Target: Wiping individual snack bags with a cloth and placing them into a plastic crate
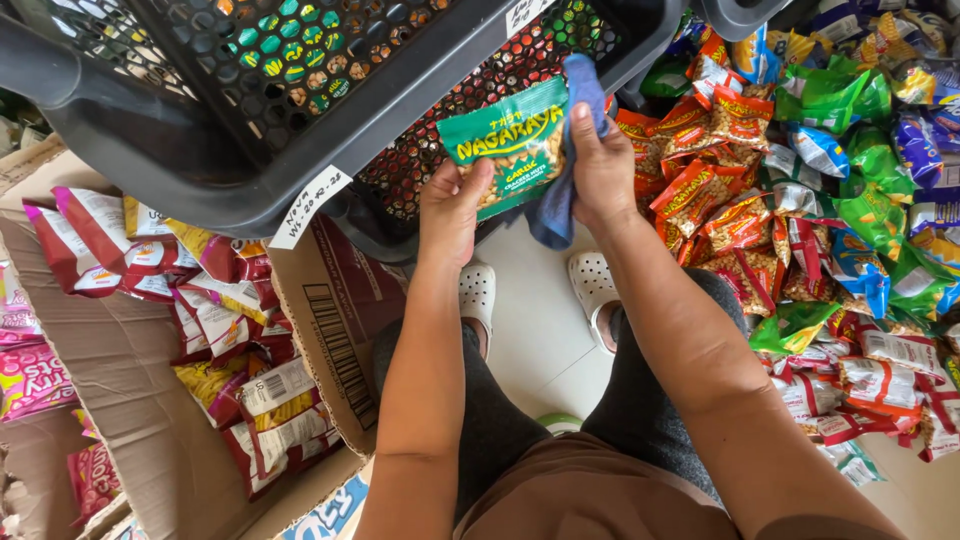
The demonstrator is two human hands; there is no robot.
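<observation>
Currently, both hands hold a green plastic snack packet [510, 145] below a dark plastic crate [250, 110]. Left hand [452, 205] fingers pinch its lower corner; right hand [600, 165] presses a blue cloth [570, 150] against it, apparently mid-wipe. Heaped packets [830, 190] lie right of the crate.

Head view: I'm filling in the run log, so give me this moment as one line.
left hand: holds green snack packet | right hand: holds blue cloth against packet | under: dark plastic basket
</observation>
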